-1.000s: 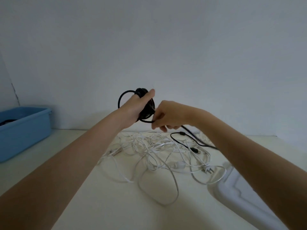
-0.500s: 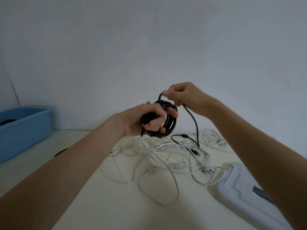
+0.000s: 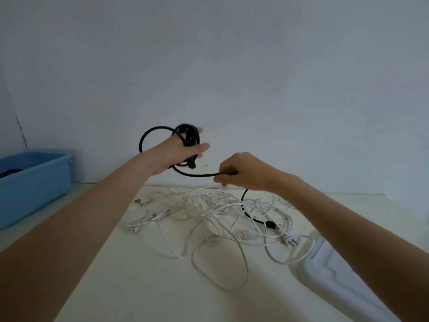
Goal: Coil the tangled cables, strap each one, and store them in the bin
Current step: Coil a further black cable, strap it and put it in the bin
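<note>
Your left hand (image 3: pixel 178 152) grips the wound part of the black cable (image 3: pixel 188 138), fingers curled round the bundle, one loose loop standing out to its left. Your right hand (image 3: pixel 241 171) pinches the free run of that cable, whose tail drops to its plug on the table (image 3: pixel 144 287). The coil looks nearly wound but unstrapped. The white cables (image 3: pixel 209 212) lie tangled below, untouched. The blue bin (image 3: pixel 34 182) at far left already holds something dark.

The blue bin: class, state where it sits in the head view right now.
The blue bin sits at the far left edge of the head view on the table, against the wall, left of the left hand and the white cable tangle.
</note>
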Demonstrator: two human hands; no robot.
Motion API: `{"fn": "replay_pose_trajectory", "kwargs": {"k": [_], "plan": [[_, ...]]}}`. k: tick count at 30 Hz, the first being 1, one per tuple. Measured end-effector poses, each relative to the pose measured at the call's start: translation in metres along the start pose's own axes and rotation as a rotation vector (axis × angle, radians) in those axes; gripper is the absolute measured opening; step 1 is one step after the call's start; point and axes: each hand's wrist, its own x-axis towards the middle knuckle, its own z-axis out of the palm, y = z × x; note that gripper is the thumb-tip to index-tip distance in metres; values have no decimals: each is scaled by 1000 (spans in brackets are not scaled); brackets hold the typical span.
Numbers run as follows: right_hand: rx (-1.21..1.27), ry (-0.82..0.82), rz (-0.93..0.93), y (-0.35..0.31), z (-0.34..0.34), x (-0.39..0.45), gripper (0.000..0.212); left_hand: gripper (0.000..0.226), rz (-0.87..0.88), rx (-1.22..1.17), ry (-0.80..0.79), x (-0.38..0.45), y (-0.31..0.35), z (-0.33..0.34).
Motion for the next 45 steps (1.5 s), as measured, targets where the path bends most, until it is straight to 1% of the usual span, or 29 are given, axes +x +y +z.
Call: {"fn": "replay_pose_trajectory", "kwargs": {"k": [3,5,8,10,13,14,16,17,19,20,22,23,26,28,29,31,32,33,35,37,41,43,44,45], "plan": [[75,88,38,5,-26,1,28,57,-141,-99,-232,-14,-4,4],[148,148,65,8,-36,3,36,52,-183,-162,-339,-20,1,7],[249,170,88,14,-43,8,42,27,-181,-247,-502,-28,16,18],[353,187,99,17,-45,10,45,27,-140,-297,-568,-30,27,24],[600,247,97,21,-39,8,65,36,-37,-494,-564,-32,37,27],[690,259,102,24,-35,9,65,39,-6,-597,-577,-33,39,28],[786,285,119,28,-26,10,36,42,76,-781,-603,-32,41,31],[802,287,136,31,-20,11,31,43,124,-832,-595,-31,42,34],[831,271,176,31,-8,12,22,44,193,-908,-510,-27,46,40],[854,258,195,29,-1,13,24,45,201,-956,-443,-25,48,42],[910,230,216,18,9,15,35,43,197,-1025,-310,-19,51,46],[912,208,225,11,13,16,38,40,199,-1024,-253,-16,52,48],[835,159,248,0,23,22,41,35,208,-945,-109,-9,54,46],[708,112,241,-4,28,23,41,38,183,-827,-37,-6,51,40],[591,87,215,-5,29,23,39,40,181,-679,-11,-5,49,38],[311,33,152,-6,30,20,29,47,211,-268,12,-6,44,37],[217,25,123,-5,30,19,24,51,233,-109,6,-7,44,37],[175,36,103,-4,31,17,20,53,245,-10,-3,-8,45,38],[178,80,95,-2,29,15,17,55,279,83,-14,-7,50,40],[206,114,108,0,26,18,24,55,311,184,0,-5,54,39],[159,83,183,7,16,17,33,63,364,416,58,2,53,34],[148,79,231,16,12,12,36,65,337,531,48,3,46,26],[138,94,245,21,9,8,36,62,298,610,37,5,40,21],[125,117,251,27,5,5,36,53,241,693,31,7,34,16]]}}
